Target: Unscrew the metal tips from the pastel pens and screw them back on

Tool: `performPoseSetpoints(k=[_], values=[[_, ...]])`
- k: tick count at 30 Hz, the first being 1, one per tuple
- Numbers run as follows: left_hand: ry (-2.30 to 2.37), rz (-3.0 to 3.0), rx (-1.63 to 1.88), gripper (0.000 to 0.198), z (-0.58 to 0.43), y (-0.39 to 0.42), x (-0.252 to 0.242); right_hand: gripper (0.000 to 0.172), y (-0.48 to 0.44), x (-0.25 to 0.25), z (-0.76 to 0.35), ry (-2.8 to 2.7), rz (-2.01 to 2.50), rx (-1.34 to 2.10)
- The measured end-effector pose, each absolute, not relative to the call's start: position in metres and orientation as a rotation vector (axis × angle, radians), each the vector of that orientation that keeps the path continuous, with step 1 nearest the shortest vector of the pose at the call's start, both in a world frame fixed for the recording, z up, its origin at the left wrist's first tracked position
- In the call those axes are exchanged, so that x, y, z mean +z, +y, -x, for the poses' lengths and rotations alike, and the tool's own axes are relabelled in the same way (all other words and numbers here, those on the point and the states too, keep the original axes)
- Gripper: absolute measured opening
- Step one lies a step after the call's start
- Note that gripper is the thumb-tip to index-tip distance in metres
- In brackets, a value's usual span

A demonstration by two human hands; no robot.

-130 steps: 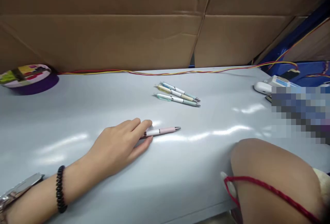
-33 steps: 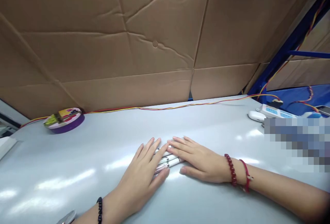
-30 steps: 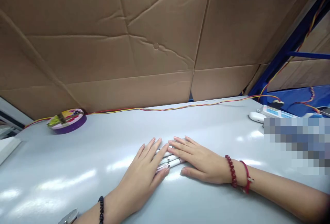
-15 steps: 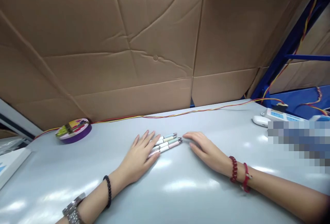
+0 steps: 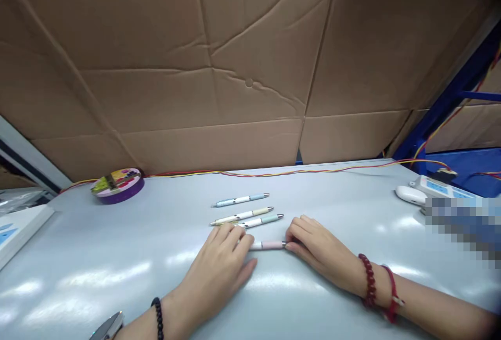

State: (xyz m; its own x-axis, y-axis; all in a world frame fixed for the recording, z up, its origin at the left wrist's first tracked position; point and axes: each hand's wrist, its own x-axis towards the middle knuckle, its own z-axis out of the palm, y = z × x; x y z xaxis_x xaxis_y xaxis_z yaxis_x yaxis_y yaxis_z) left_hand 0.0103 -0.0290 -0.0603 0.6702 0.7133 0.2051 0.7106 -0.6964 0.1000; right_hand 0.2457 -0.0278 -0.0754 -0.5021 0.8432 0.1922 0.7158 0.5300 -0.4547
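Pink pen is lying closest of four to the near edge of the surface, its left end running under the left hand; cannot tell whether that grip is closing on it. Right hand is holding the metal tip, grip clamped there between thumb and fingers. Toward the far edge, green pen, yellow pen and blue pen are lying in turn, tips pointing right, while a round purple box is sitting near the far left corner.
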Motion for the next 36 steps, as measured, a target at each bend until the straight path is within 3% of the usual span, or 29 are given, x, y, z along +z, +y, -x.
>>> performPoseSetpoints(k=[5, 8, 10, 16, 25, 36], values=[[1.136, -2.676, 0.103, 0.005, -0.024, -0.051, -0.061, 0.037, -0.047, -0.079, -0.238, -2.457, 1.133, 0.558], [1.080, -2.413, 0.131, 0.014, -0.025, -0.057, -0.063, 0.043, -0.054, -0.079, -0.236, -2.429, 1.101, 0.649], [1.048, -2.295, 0.154, 0.007, -0.023, -0.056, -0.062, 0.045, -0.055, -0.079, -0.235, -2.395, 1.111, 0.692], [0.995, -1.941, 0.226, 0.031, -0.019, -0.043, -0.044, 0.020, -0.049, -0.076, -0.239, -2.234, 1.162, 0.869], [0.916, -2.089, 0.234, 0.026, -0.017, -0.040, -0.049, 0.043, -0.044, -0.080, -0.240, -2.325, 1.031, 0.732], [0.925, -2.081, 0.255, 0.029, -0.017, -0.037, -0.050, 0.024, -0.046, -0.075, -0.243, -2.195, 1.077, 0.809]])
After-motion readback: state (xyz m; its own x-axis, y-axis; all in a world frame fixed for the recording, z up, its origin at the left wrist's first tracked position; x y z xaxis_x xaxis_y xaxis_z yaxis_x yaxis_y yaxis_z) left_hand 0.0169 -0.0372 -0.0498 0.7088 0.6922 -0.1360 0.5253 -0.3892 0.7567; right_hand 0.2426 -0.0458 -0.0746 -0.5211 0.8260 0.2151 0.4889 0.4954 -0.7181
